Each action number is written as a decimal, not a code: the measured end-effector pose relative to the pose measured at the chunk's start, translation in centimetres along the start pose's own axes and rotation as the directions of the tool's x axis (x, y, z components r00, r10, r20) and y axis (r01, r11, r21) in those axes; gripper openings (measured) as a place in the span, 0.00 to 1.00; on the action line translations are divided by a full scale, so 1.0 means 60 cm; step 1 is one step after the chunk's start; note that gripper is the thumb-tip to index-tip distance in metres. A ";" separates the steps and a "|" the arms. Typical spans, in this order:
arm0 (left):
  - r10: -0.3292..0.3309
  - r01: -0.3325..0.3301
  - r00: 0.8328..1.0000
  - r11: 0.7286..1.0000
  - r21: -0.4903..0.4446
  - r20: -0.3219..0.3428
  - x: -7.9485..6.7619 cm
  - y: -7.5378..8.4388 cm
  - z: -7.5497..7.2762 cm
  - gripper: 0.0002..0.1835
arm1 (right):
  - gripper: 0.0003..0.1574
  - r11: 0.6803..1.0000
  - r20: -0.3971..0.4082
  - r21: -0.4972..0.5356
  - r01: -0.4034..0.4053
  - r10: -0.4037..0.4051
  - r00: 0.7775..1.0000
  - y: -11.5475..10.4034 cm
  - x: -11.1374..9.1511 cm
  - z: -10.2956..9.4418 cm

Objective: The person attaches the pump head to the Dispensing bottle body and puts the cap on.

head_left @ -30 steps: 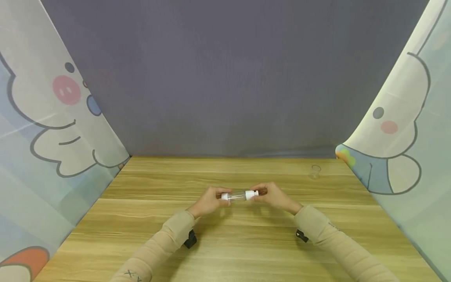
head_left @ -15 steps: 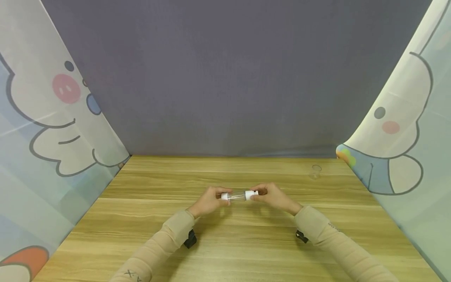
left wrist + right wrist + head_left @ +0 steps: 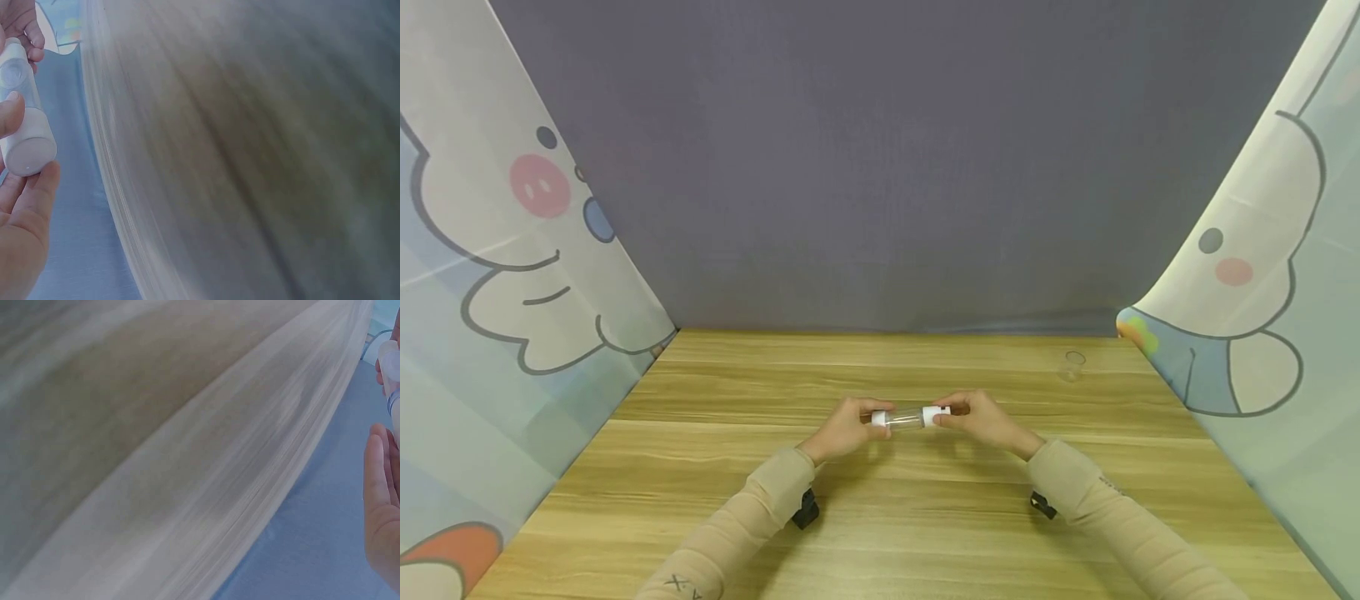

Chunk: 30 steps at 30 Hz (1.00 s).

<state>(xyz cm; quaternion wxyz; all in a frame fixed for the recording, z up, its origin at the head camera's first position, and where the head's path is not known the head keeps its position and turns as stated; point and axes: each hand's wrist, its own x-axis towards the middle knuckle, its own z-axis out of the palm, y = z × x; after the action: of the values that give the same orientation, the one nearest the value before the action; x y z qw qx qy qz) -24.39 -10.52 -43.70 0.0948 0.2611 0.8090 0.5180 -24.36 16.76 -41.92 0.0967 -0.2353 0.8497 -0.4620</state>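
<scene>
Bottle [image 3: 906, 419]: slim, clear cylindrical body, flat white base one end, white fitting at the other. On its side, near level, held above the wooden table [image 3: 917, 533], base towards left edge, well in from far edge.

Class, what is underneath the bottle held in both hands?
Wooden tabletop, partly shadowed, shows below the bottle. Whatever its white ends and the fingers cover cannot be seen.

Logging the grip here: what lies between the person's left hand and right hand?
In the head view, a slim, cylindrical, plastic-looking, white-ended bottle: its clear middle spans the stretch from the left hand to the right hand.
</scene>
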 end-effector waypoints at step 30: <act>-0.003 0.003 1.000 1.000 0.010 -0.006 -0.003 -0.001 0.001 0.22 | 0.25 0.999 0.009 0.028 0.015 -0.015 1.000 -0.010 -0.003 0.001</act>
<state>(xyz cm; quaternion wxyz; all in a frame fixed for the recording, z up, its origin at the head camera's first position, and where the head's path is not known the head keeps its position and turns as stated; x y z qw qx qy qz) -24.26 -10.58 -43.80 0.0919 0.2589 0.8121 0.5148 -24.02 16.54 -41.45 0.1006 -0.2423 0.8408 -0.4736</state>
